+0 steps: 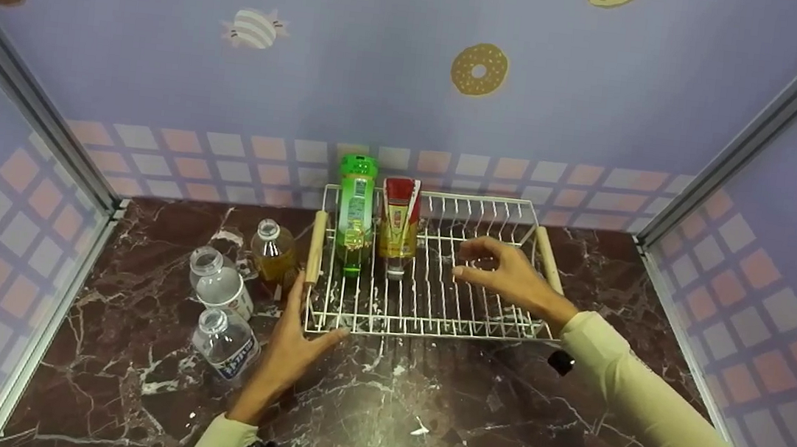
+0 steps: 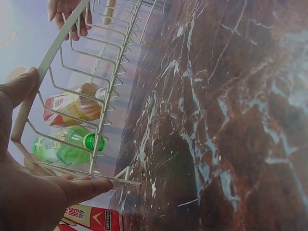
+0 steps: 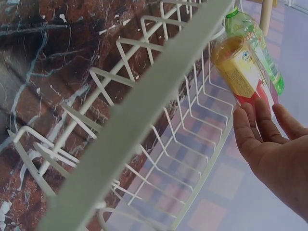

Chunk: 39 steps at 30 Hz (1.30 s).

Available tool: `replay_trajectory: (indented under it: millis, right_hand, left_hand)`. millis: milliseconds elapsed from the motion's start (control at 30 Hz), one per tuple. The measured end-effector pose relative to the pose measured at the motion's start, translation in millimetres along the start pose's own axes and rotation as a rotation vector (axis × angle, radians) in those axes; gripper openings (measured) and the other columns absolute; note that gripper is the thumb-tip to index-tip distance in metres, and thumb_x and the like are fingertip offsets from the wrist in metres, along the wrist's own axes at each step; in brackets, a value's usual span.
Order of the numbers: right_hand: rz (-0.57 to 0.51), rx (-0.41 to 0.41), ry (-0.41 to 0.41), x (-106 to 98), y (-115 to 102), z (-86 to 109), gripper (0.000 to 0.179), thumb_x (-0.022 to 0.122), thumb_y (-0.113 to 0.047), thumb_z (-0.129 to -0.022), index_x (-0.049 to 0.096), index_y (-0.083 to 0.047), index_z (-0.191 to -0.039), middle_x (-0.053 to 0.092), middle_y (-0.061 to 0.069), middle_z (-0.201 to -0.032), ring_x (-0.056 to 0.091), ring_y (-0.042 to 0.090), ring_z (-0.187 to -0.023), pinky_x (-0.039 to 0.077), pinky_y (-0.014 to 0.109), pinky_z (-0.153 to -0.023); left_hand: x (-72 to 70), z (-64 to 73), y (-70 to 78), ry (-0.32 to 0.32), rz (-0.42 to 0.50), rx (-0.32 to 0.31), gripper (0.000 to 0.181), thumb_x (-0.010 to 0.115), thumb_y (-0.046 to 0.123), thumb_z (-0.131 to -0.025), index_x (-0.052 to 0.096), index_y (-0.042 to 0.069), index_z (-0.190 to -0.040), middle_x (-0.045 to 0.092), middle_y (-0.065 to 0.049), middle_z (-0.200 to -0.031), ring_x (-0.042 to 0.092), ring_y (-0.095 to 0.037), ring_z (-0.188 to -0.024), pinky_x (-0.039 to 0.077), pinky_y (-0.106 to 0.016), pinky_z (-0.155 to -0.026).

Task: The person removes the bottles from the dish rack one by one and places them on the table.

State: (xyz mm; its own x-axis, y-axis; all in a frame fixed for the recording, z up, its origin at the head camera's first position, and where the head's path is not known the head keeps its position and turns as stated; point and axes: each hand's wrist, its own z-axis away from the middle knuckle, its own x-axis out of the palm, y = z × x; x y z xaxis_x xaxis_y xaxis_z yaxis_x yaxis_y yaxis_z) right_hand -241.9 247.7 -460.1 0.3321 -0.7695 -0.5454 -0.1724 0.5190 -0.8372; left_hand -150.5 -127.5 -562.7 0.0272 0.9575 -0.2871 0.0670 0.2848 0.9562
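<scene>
A white wire rack with wooden handles stands on the marbled counter. In its left part, a green bottle and a bottle with a red-and-yellow label are upside down, caps low against the wires. My left hand rests at the rack's front left corner, thumb on the front rim and straight fingers along the left side. Over the rack's right part hovers my right hand, fingers loosely bent and apart, holding nothing. The right wrist view shows that hand overlapping the red end of the labelled bottle.
Left of the rack stand an amber-toned bottle, a clear bottle and another clear bottle with a blue label, close by my left forearm. A patterned back wall rises behind the rack, with side walls left and right.
</scene>
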Motion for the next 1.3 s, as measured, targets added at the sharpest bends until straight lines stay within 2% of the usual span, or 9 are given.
replay_trajectory:
  millis: [267, 433, 567, 733, 967, 1200, 1300]
  right_hand:
    - [0.009, 0.022, -0.009, -3.3, -0.5, -9.3, 0.073, 0.082, -0.043, -0.099, 0.058, 0.003, -0.151, 0.066, 0.021, -0.147, 0.062, 0.04, -0.134, 0.057, 0.055, -0.11]
    - [0.022, 0.02, -0.01, -4.9, -1.5, -18.9, 0.07, 0.084, -0.04, -0.098, 0.06, 0.001, -0.149, 0.066, 0.024, -0.145, 0.065, 0.042, -0.13, 0.06, 0.053, -0.107]
    - [0.014, 0.027, -0.011, -5.2, -2.2, -26.8, 0.068, 0.085, -0.037, -0.098, 0.06, 0.0, -0.15, 0.067, 0.023, -0.141, 0.067, 0.039, -0.125, 0.06, 0.052, -0.105]
    - [0.015, 0.016, -0.014, -4.1, -1.9, -36.6, 0.068, 0.084, -0.035, -0.099, 0.059, 0.003, -0.15, 0.067, 0.021, -0.141, 0.065, 0.039, -0.13, 0.055, 0.054, -0.114]
    - [0.035, -0.007, -0.046, -1.7, -2.9, -47.8, 0.071, 0.083, -0.041, -0.099, 0.058, 0.0, -0.152, 0.065, 0.022, -0.146, 0.063, 0.044, -0.135, 0.054, 0.056, -0.115]
    - [0.013, -0.035, -0.087, 1.8, -2.5, -62.5, 0.07, 0.081, -0.038, -0.1, 0.057, -0.001, -0.154, 0.067, 0.022, -0.141, 0.066, 0.038, -0.126, 0.057, 0.054, -0.112]
    - [0.014, -0.035, -0.104, 4.0, -1.7, -68.4, 0.069, 0.081, -0.038, -0.1, 0.057, -0.003, -0.155, 0.066, 0.021, -0.143, 0.065, 0.036, -0.127, 0.056, 0.054, -0.112]
  left_hand:
    - [0.6, 0.7, 1.2, -0.003, 0.04, -0.023, 0.128, 0.095, 0.03, -0.088, 0.006, 0.019, -0.179, 0.004, -0.022, -0.183, 0.022, -0.051, -0.164, 0.017, -0.076, -0.13]
    - [0.9, 0.2, 1.3, -0.003, 0.065, -0.01, 0.126, 0.095, 0.023, -0.089, 0.006, 0.018, -0.178, 0.009, -0.024, -0.182, 0.036, -0.051, -0.158, 0.024, -0.077, -0.127]
    - [1.3, 0.5, -0.2, 0.002, 0.072, 0.007, 0.125, 0.094, 0.02, -0.089, 0.007, 0.014, -0.178, 0.009, -0.026, -0.182, 0.036, -0.052, -0.158, 0.026, -0.078, -0.126]
    - [1.6, 0.8, -0.4, 0.011, 0.069, 0.014, 0.123, 0.094, 0.018, -0.089, 0.008, 0.016, -0.178, 0.009, -0.024, -0.183, 0.037, -0.051, -0.158, 0.028, -0.077, -0.125]
    - [2.0, 2.5, -0.1, 0.011, 0.065, 0.005, 0.125, 0.095, 0.026, -0.088, 0.009, 0.018, -0.178, 0.009, -0.022, -0.183, 0.036, -0.051, -0.158, 0.028, -0.076, -0.126]
    - [1.5, 1.9, 1.0, 0.002, 0.094, 0.004, 0.125, 0.095, 0.026, -0.089, 0.008, 0.02, -0.179, 0.01, -0.022, -0.183, 0.043, -0.047, -0.155, 0.045, -0.072, -0.118]
    - [1.0, 1.4, 1.8, 0.002, 0.098, 0.004, 0.126, 0.096, 0.028, -0.088, 0.008, 0.02, -0.179, 0.011, -0.022, -0.182, 0.044, -0.046, -0.154, 0.049, -0.069, -0.115]
